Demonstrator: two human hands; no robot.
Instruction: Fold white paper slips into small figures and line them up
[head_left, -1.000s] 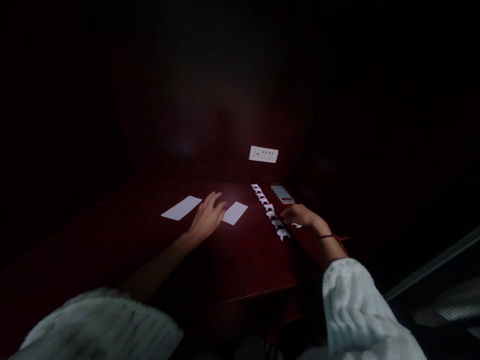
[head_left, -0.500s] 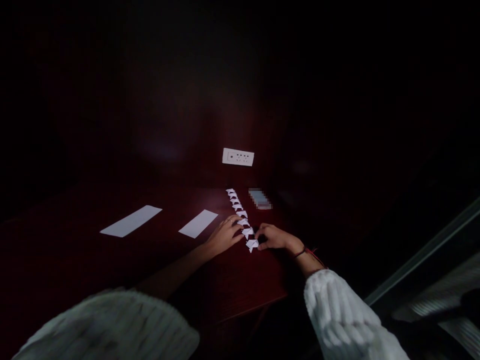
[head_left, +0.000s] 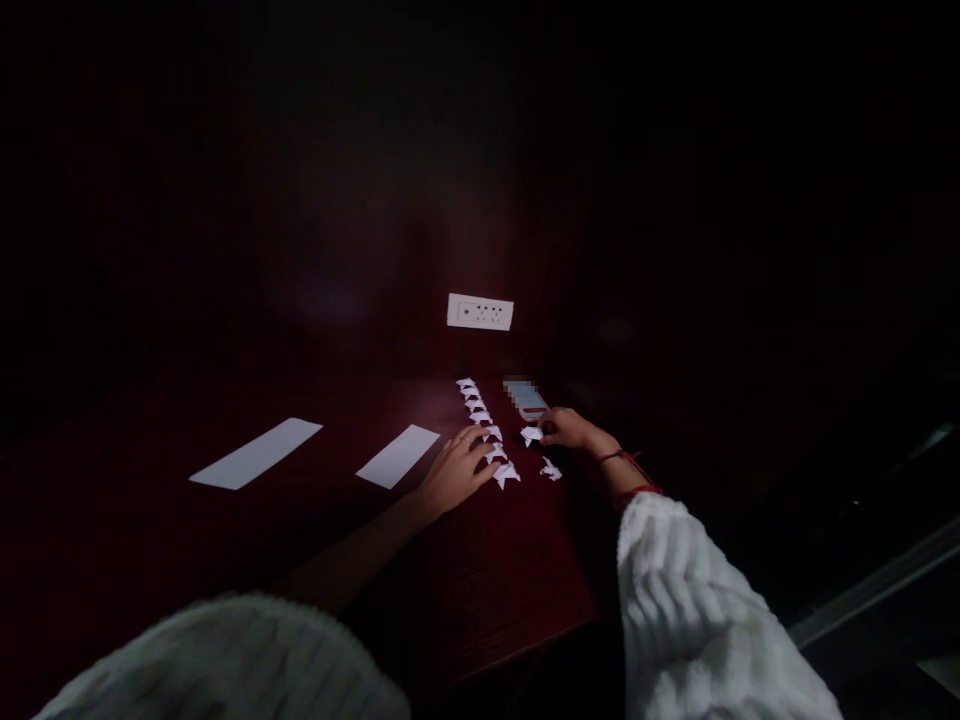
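Observation:
Several small white folded paper pieces form a row (head_left: 477, 406) running away from me on the dark red table (head_left: 480, 590). My left hand (head_left: 457, 470) rests beside the row's near end, fingers spread and touching or almost touching the nearest pieces, such as the closest folded paper (head_left: 506, 474). To the right of the row, my right hand (head_left: 571, 429) has its fingertips pinched at the edge of another folded paper piece (head_left: 531, 436). A second loose folded paper (head_left: 551, 469) lies just below that hand, apart from it.
Two flat white paper strips, a long one (head_left: 256, 454) and a shorter one (head_left: 398, 456), lie left of my left hand. A phone (head_left: 526, 397) with a partly blurred screen lies beyond my right hand. A white socket plate (head_left: 480, 311) is on the wall behind.
My right hand has moved away from the row, up and right towards the phone. Two folded paper pieces now lie right of the row. My left hand stays beside the row.

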